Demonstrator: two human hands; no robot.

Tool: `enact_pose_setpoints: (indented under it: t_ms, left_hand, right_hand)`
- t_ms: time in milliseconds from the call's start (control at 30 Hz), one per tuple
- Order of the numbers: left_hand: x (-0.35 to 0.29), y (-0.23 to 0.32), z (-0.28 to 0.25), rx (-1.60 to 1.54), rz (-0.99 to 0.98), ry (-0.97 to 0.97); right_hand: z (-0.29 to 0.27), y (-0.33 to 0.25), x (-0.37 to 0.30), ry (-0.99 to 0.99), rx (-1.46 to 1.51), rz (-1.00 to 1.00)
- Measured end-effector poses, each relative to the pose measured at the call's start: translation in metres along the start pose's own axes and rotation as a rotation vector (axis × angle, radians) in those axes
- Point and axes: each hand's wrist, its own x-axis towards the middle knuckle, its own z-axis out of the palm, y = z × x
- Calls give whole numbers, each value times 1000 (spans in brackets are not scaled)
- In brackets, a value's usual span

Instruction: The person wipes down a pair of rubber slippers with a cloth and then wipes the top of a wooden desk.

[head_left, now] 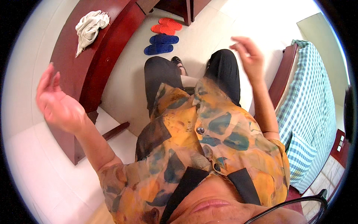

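My left hand (59, 102) is raised at the left, beside a dark red wooden desk (74, 71). Its fingers are stretched upward and partly apart, with nothing held. Over to the right, my right hand (250, 59) hangs in the air beyond my right knee. Its fingers are loosely bent and apart, slightly blurred, and hold nothing visible. A crumpled whitish cloth (90, 29) lies on the desk top, nearer to my left hand than to my right, with a gap between them.
Blue slippers (159, 48) and orange slippers (167, 26) lie on the pale floor (125, 80) ahead of my feet. A bed with a green-and-white checked cover (309, 104) runs along the right. Dark wooden furniture legs (188, 11) stand at the top.
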Motion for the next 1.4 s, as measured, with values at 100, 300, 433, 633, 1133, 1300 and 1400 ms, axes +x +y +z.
enact_pose_setpoints:
  t_ms: [100,300,433,633,1133,1300,1400]
  left_hand:
    - [14,46,-12,82,490,-109]
    - [-2,90,7,-102,753,-165]
    - [-14,106,-3,-55,709,-140]
    - [0,110,-4,-30,684,-101]
    - [16,115,-22,-265,715,-49]
    - [34,23,45,-131,393,-5]
    - [46,-57,62,348,-161,-91]
  right_hand:
    - [-33,-109,11,-31,204,-548]
    - [-80,-182,-13,-529,-3,-832]
    - [-93,-195,-20,-575,70,-792]
    - [-84,-196,-14,-456,149,-829]
    - [-71,-207,-4,-309,246,-955]
    - [-50,-181,-3,9,76,-912]
    - [-29,-151,-7,64,60,-629]
